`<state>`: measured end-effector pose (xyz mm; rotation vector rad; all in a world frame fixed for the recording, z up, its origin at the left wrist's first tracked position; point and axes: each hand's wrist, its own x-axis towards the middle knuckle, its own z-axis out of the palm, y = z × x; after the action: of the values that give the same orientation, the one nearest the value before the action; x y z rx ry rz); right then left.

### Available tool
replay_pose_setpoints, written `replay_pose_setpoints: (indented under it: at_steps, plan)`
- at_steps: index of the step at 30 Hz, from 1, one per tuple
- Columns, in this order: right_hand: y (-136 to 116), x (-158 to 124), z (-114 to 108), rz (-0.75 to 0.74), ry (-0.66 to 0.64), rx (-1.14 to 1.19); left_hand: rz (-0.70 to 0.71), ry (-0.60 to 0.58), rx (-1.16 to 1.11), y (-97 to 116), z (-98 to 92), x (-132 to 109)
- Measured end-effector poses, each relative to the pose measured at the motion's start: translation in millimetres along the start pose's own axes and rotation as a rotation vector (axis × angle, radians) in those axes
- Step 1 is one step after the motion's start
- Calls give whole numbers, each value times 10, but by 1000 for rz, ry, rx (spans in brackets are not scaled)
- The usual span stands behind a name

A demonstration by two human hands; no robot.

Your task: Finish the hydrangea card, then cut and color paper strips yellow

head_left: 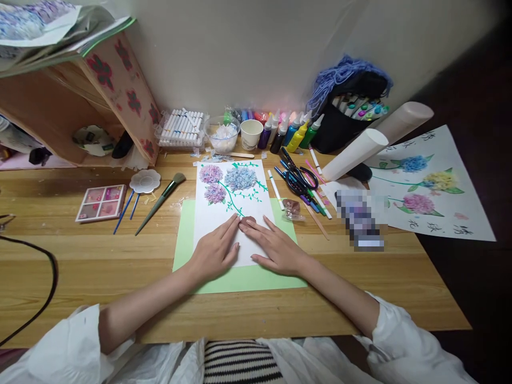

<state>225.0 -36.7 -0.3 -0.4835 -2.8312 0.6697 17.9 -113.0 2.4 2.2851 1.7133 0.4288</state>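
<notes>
A white sheet of paper (240,255) with pink, purple and blue flower heads and green stems lies on a light green sheet (184,234). Near the lower end of the stem, a flat brown piece of what looks like clay (248,219) sits on the white paper, partly covered by fingers. My left hand (216,246) rests on the paper with fingers stretched out, tips at the left edge of the brown piece. My right hand (276,246) lies flat with fingers spread, its fingertips on the brown piece. More brown clay (293,209) in clear wrapping lies right of the paper.
Scissors (300,178) and several markers lie to the right, beside white paper rolls (356,153) and another flower picture (436,186). Squeeze bottles (298,136), a paper cup (252,134) and a marker case (182,128) line the wall. A brush (160,204) lies left.
</notes>
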Motion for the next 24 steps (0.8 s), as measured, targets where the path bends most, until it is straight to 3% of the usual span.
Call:
replay_pose_setpoints:
  at_steps: [5, 11, 14, 18, 24]
  plan:
    - [-4, 16, -17, 0, 26, 2, 10, 7, 17, -21, 17, -11]
    - [26, -14, -9, 29, 25, -19, 130, -4, 49, -43, 13, -15]
    - [56, -42, 18, 14, 109, -41, 176, -21, 47, -42, -6, -9]
    - [85, -72, 63, 98, 259, -120, 268, -94, 41, -44, -20, 14]
    - [75, -115, 50, 121, 314, -185, 305, -134, 12, -53, -8, 25]
